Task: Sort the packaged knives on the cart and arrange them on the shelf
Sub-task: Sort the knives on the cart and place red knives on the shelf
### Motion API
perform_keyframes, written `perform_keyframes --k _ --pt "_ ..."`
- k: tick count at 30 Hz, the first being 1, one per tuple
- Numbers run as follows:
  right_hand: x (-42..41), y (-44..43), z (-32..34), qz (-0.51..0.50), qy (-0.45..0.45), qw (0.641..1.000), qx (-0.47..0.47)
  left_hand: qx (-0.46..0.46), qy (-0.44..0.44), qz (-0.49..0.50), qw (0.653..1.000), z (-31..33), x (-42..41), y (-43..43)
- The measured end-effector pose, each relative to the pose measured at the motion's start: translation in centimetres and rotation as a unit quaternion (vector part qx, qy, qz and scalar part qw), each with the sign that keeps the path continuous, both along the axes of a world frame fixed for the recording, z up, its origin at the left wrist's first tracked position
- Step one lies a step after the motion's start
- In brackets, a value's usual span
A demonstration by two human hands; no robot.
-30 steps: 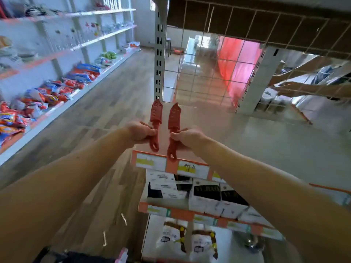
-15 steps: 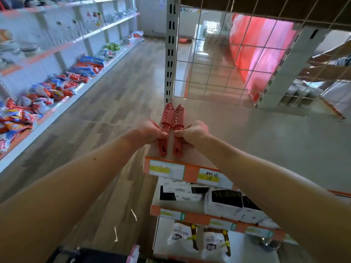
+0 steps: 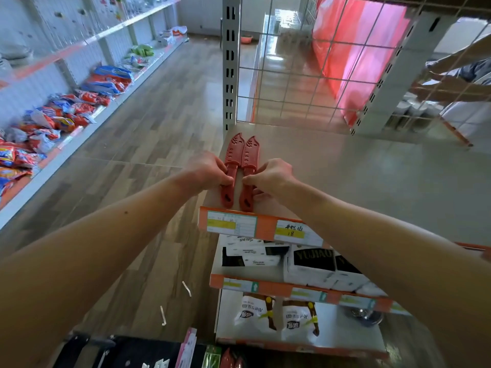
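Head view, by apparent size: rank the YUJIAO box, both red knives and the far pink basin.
1. YUJIAO box, largest.
2. left red knife and right red knife: alike, unranked.
3. pink basin, smallest, but far off, so true size unsure.

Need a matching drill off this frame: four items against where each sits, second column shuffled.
Items:
1. red knives
2. white boxes
3. white pouches
4. snack packets

Places:
A. lowest shelf in view
B. wall shelf across the aisle, on the left
C. top shelf, left hand and right hand gripping the handles
D. middle shelf

Pairs: 1-C; 2-D; 3-A; 4-B
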State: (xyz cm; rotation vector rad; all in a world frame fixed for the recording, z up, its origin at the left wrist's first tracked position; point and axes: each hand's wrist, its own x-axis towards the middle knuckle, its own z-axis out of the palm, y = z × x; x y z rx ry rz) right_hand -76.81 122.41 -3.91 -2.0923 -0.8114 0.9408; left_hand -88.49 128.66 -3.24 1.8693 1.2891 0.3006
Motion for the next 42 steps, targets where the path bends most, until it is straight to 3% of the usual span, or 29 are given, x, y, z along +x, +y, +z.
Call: perform_keyframes --k 15,27,36,42 --pt "0.4 -0.6 0.5 0.004 -0.058 0.998 0.002 -0.055 -0.018 -0.019 0.998 0.5 -0.4 -0.1" --pt "-5.3 -8.1 4.8 0.023 -0.149 0.988 0.026 -0.006 0.006 -0.056 0.998 4.2 -6.6 -4.8" --pt "-11.6 -15.7 1.8 0.021 -0.13 0.991 -0.006 0.01 0.051 -0.081 0.995 2.0 -11.8 -12.1" --pt "-13.0 -20.3 -4.7 0.062 -0.104 0.992 -0.037 0.052 0.121 -0.061 0.989 -4.7 -13.8 -18.4"
